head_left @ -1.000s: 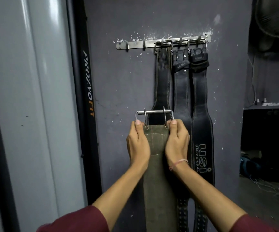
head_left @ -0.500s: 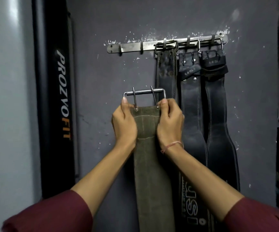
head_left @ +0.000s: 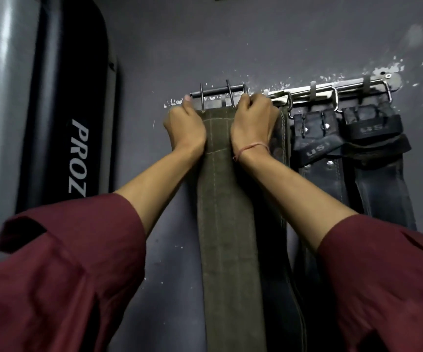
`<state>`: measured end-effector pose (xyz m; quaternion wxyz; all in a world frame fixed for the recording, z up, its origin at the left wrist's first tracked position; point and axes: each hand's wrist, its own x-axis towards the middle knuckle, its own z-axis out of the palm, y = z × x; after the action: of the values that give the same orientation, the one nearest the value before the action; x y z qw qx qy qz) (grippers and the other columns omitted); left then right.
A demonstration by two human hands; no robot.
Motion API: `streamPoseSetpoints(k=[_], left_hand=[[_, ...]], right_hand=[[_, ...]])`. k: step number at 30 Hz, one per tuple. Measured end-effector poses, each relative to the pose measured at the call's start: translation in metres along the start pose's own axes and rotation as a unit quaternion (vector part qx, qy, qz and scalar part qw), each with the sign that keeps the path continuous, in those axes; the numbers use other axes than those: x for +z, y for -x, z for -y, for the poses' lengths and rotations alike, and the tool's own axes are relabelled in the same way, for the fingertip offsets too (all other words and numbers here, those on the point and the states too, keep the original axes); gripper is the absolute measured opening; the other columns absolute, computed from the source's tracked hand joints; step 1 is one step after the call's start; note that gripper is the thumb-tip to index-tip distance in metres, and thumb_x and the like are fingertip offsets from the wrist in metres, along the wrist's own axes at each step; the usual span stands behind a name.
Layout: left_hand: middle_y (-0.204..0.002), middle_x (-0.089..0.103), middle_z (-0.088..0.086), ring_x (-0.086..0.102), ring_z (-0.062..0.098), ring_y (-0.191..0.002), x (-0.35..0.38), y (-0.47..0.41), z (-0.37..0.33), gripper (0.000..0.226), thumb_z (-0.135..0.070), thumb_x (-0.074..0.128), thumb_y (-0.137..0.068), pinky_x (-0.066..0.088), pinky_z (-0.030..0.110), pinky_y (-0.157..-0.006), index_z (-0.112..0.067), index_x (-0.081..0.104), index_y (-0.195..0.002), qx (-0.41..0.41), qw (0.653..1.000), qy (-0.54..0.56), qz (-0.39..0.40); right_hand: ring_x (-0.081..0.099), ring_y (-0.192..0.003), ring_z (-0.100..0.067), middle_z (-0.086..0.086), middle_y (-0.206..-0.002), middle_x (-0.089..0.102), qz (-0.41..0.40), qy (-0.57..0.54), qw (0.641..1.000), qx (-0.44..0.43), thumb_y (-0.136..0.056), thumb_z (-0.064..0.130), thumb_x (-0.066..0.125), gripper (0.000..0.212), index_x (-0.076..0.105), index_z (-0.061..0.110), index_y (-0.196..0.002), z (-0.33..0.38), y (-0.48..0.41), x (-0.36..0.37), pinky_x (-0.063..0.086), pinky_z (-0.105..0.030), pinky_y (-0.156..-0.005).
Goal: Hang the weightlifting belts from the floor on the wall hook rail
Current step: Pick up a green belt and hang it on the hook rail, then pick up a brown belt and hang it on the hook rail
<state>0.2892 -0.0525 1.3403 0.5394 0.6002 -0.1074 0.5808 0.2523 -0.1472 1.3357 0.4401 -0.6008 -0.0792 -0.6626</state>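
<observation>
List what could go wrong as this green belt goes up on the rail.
1. The buckle of the green belt is level with the rail, but the hooks there are hidden behind it, the left hand and the right hand. Letting go before it catches could drop the belt.
2. The right hand sits against the neighbouring dark belt; a nudge might unhook it.

Olive belt (head_left: 228, 199) held flat against the wall at the left end of the hook rail (head_left: 345, 85), steel buckle (head_left: 218, 91) level with the rail, left hand (head_left: 186, 125) and right hand (head_left: 253, 123) gripping its top corners just below the rail, dark belts (head_left: 383, 179) hanging from the rail's right hooks
</observation>
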Motion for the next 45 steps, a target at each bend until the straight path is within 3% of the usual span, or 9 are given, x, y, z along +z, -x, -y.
streamPoseSetpoints(k=[7,15,18,21,23,27,34,40,45], left_hand=[[-0.142,0.048,0.023,0.050,0.034,-0.124,0.026,-0.022,-0.001,0.046,-0.031,0.034,-0.107,0.037,0.031,-0.101,0.007,0.056,-0.121,-0.071,0.994,0.015,0.080],[-0.070,0.051,0.004,0.044,0.019,-0.065,0.023,-0.001,0.023,0.052,-0.037,0.032,-0.107,0.030,0.027,-0.067,-0.015,0.040,-0.060,-0.081,0.991,0.024,0.100],[-0.061,0.046,0.000,0.043,0.017,-0.060,0.007,0.024,0.027,0.053,-0.037,0.031,-0.107,0.026,0.031,-0.061,-0.013,0.042,-0.060,-0.054,0.994,0.024,0.092],[-0.097,0.068,0.010,0.061,0.026,-0.093,-0.013,0.069,0.055,0.041,-0.035,0.034,-0.106,0.046,0.035,-0.081,-0.005,0.062,-0.098,-0.030,0.991,0.048,0.123],[-0.110,0.068,0.014,0.061,0.030,-0.104,-0.033,0.108,0.080,0.035,-0.033,0.037,-0.105,0.048,0.044,-0.092,-0.006,0.059,-0.110,-0.038,0.988,0.044,0.142],[-0.111,0.066,0.004,0.061,0.018,-0.101,-0.092,0.188,0.120,0.024,-0.029,0.042,-0.104,0.048,0.040,-0.095,-0.013,0.059,-0.112,-0.054,0.982,0.018,0.180],[-0.104,0.064,-0.007,0.058,-0.010,-0.093,-0.237,0.306,0.134,0.021,-0.022,0.047,-0.104,0.040,-0.001,-0.078,-0.011,0.061,-0.114,-0.135,0.943,0.056,0.300],[-0.088,0.065,-0.003,0.061,-0.007,-0.076,-0.359,0.451,0.151,0.017,-0.014,0.049,-0.103,0.047,0.010,-0.072,-0.003,0.062,-0.105,-0.299,0.881,0.033,0.364],[-0.094,0.068,0.010,0.065,0.027,-0.088,-0.443,0.586,0.168,0.015,-0.023,0.048,-0.097,0.052,0.040,-0.081,-0.015,0.060,-0.096,-0.367,0.835,-0.051,0.407]], right_hand=[[0.062,-0.103,-0.035,-0.021,-0.113,0.067,0.045,0.068,0.996,0.042,-0.100,0.013,0.040,0.030,0.066,-0.002,-0.108,-0.007,-0.026,0.007,0.032,-0.028,-0.064],[0.061,-0.096,-0.028,-0.021,-0.111,0.066,0.096,0.072,0.993,-0.002,-0.102,0.018,0.046,0.027,0.061,-0.004,-0.109,-0.020,-0.003,-0.001,0.026,-0.020,-0.060],[0.055,-0.116,-0.032,-0.023,-0.129,0.054,0.138,0.016,0.990,-0.030,-0.097,0.012,0.054,0.036,0.043,-0.005,-0.128,-0.023,0.026,-0.007,0.030,-0.015,-0.073],[0.032,-0.139,-0.034,-0.021,-0.151,0.029,0.170,0.042,0.981,-0.086,-0.093,0.012,0.056,0.058,0.031,-0.003,-0.143,-0.036,0.076,-0.017,0.025,-0.030,-0.114],[0.023,-0.144,-0.033,-0.020,-0.155,0.024,0.169,0.056,0.981,-0.083,-0.092,0.012,0.055,0.063,0.028,-0.001,-0.146,-0.046,0.115,-0.031,0.018,-0.036,-0.120],[0.030,-0.140,-0.025,-0.013,-0.151,0.031,0.203,0.063,0.977,-0.027,-0.092,0.013,0.055,0.059,0.030,0.005,-0.145,-0.058,0.205,-0.069,0.023,-0.027,-0.116],[0.041,-0.131,-0.016,-0.004,-0.141,0.041,0.301,0.045,0.937,0.171,-0.096,0.025,0.056,0.048,0.037,0.015,-0.138,-0.034,0.364,-0.150,0.036,-0.031,-0.110],[0.053,-0.111,-0.016,-0.004,-0.128,0.050,0.359,0.072,0.879,0.306,-0.096,0.026,0.056,0.037,0.043,0.017,-0.130,-0.011,0.513,-0.241,0.046,-0.037,-0.101],[0.058,-0.104,-0.019,-0.009,-0.118,0.056,0.396,0.078,0.817,0.413,-0.096,0.018,0.056,0.026,0.049,0.015,-0.121,-0.012,0.643,-0.320,0.053,-0.026,-0.087]])
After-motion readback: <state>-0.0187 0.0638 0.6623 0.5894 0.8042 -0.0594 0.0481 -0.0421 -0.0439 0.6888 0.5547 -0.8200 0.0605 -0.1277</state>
